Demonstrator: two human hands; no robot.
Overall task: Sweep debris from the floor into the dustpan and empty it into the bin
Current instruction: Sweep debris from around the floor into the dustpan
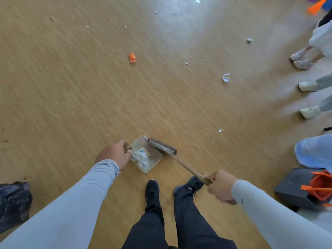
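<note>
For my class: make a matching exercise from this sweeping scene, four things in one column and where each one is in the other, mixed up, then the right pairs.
Things
1. dustpan
2. brush
3. orange scrap
4. black bag

Places
A. far out on the open floor
B. held by its stick in the right hand
C. by the frame's left edge
D. held by the left hand, paper inside

Pairs: 1-D, 2-B, 3-A, 4-C

Left hand (115, 154) hides the clear plastic dustpan's handle (134, 157); bystanders' pale shoes (308, 86), the black plastic bag (14, 200) and the orange-handled bag (321, 187) are cut off by the frame edges; white floor scraps (226, 77) too small to identify.
</note>
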